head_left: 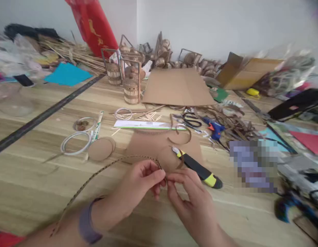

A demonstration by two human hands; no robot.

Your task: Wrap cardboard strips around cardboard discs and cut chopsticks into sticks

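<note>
My left hand and my right hand meet low in the middle of the view. Both pinch the end of a long thin corrugated cardboard strip, which trails off to the left past my left wrist. The pinch sits just over a flat brown cardboard piece on the wooden table. A yellow and black utility knife lies right beside my right hand. A purple band is on my left wrist.
Cardboard discs, white rings, a green ruler, scissors and a blue glue gun lie beyond. Small cardboard lanterns, a large cardboard sheet and a box stand at the back.
</note>
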